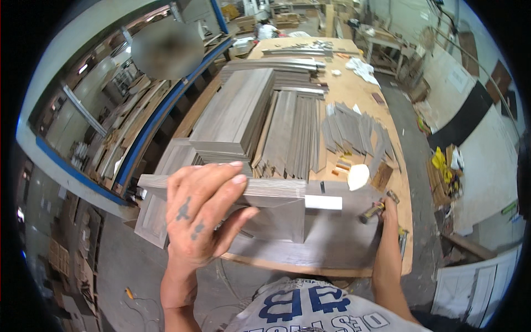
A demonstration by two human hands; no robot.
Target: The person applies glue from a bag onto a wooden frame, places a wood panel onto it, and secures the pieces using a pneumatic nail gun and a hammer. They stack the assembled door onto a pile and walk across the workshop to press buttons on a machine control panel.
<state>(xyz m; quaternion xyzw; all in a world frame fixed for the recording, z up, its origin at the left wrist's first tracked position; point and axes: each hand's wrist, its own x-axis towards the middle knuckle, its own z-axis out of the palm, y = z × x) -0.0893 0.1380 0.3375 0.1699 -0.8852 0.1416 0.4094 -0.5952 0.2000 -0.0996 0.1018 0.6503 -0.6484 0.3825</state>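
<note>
My left hand [202, 213] is closed over the top edge of a grey wood-grain panel [276, 218] that looks like a cabinet door. This panel stands on edge near the front of the workbench, its framed face towards me. The fingers lie over the top; the thumb presses the near side. At the bench's right side, my right hand [390, 206] is closed around what looks like a hammer [371, 212] with a black and yellow handle. A white block [323, 202] sits at the panel's right end. The right fingers are partly hidden.
Behind the held panel, stacked grey panels [232, 105] rise beside bundles of grey strips [285, 130]. Angled grey pieces [354, 130] and a cream-coloured piece [358, 177] lie on the right. Another framed panel [152, 221] leans at the left. A blue-edged rack [144, 146] runs alongside.
</note>
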